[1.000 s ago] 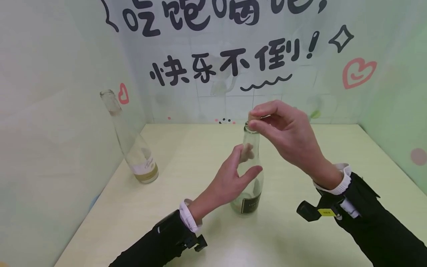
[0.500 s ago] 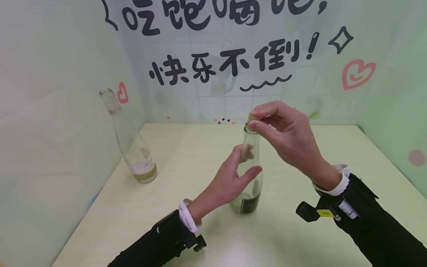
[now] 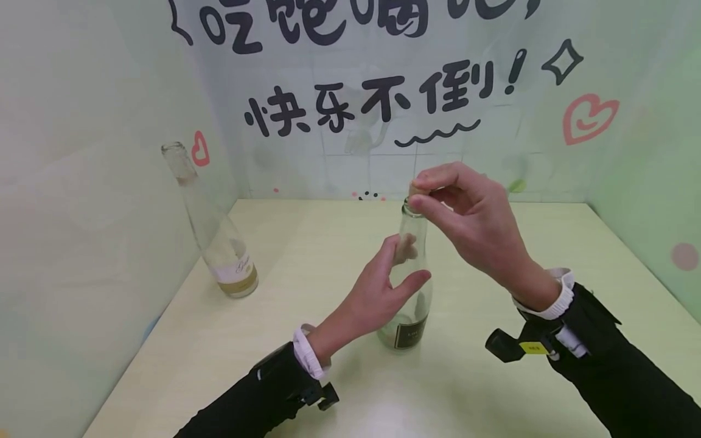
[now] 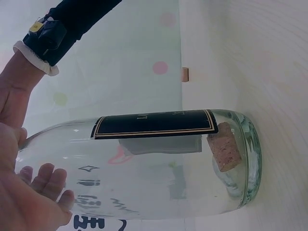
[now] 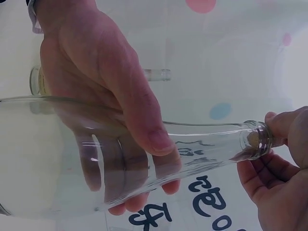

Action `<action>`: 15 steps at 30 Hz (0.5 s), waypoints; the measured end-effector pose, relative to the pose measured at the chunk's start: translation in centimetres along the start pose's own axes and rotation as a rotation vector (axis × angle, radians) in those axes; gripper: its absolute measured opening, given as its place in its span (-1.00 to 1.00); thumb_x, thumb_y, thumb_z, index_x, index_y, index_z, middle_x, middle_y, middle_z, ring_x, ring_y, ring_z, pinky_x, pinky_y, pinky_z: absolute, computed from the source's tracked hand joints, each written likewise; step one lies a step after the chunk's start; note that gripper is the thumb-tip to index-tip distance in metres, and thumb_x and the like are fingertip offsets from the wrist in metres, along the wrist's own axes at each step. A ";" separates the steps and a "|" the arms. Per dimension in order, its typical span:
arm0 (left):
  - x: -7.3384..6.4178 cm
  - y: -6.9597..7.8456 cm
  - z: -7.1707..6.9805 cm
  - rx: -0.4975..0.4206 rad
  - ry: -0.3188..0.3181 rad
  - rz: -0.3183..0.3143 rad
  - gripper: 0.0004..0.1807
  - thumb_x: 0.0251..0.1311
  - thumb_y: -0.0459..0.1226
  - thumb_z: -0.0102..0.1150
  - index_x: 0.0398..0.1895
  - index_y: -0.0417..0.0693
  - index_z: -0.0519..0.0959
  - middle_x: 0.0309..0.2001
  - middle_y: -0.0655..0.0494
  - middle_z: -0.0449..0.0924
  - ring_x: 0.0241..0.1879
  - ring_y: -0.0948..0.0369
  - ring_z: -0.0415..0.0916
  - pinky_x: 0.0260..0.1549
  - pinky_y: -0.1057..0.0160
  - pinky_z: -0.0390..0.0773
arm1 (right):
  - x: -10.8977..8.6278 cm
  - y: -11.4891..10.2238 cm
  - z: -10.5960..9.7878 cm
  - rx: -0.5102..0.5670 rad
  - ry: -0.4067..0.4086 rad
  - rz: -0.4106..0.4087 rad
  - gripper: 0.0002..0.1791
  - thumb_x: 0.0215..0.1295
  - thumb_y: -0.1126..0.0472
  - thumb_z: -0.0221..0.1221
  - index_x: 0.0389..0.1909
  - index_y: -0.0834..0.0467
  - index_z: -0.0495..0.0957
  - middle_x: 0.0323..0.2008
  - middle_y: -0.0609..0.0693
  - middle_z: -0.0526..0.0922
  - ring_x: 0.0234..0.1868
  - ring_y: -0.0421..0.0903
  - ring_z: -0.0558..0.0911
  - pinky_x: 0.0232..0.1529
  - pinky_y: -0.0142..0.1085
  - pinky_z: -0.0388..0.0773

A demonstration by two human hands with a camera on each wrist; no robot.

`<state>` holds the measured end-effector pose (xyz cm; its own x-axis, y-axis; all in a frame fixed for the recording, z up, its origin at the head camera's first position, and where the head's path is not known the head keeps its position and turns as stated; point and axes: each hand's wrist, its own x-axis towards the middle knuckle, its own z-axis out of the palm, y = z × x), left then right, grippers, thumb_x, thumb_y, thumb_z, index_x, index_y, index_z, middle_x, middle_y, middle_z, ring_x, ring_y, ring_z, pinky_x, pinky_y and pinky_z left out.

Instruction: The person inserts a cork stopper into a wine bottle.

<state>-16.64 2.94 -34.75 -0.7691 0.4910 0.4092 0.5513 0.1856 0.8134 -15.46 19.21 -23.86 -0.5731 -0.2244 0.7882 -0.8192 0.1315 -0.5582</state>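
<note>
A clear glass bottle [image 3: 416, 298] with a dark label stands upright on the table in front of me. My left hand [image 3: 378, 295] grips its upper body, thumb on the near side and fingers round the far side, which show through the glass in the right wrist view. At the bottle's mouth, my right hand [image 3: 471, 222] pinches a cork [image 3: 419, 190] between thumb and index finger. The right wrist view shows the end of this cork [image 5: 252, 139] inside the neck. Through the glass near the base, the left wrist view shows another cork [image 4: 224, 147].
A second clear bottle [image 3: 219, 234] with a white and gold label stands at the left of the pale table [image 3: 312, 243]. In the left wrist view, a small cork-coloured piece [image 4: 185, 74] sits farther off on the table. Printed sheeting [image 3: 350, 164] encloses the back and sides.
</note>
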 end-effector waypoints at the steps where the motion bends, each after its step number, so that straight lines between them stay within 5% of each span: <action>1: 0.1 0.1 0.0 0.000 -0.002 0.001 -0.34 0.30 0.07 0.05 0.39 0.11 0.15 0.31 0.25 0.30 0.27 0.30 0.31 0.17 0.08 0.34 | 0.0 0.0 -0.1 0.004 0.002 -0.003 -0.76 0.07 0.58 0.23 -0.19 0.44 0.54 -0.20 0.14 0.61 -0.22 -0.01 0.61 -0.11 -0.20 0.58; 15: 0.0 0.6 0.0 0.004 -0.010 -0.004 -0.33 0.29 0.07 0.06 0.38 0.08 0.15 0.23 0.23 0.36 0.25 0.28 0.32 0.17 0.08 0.35 | -0.3 0.5 0.2 0.042 0.027 -0.051 -0.75 0.10 0.58 0.21 -0.16 0.43 0.50 -0.20 0.13 0.58 -0.19 0.01 0.58 -0.08 -0.19 0.56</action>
<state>-16.31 3.07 -34.31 -0.7681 0.4989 0.4013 0.5491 0.1909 0.8137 -15.71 19.13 -24.46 -0.5311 -0.2041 0.8224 -0.8463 0.0798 -0.5267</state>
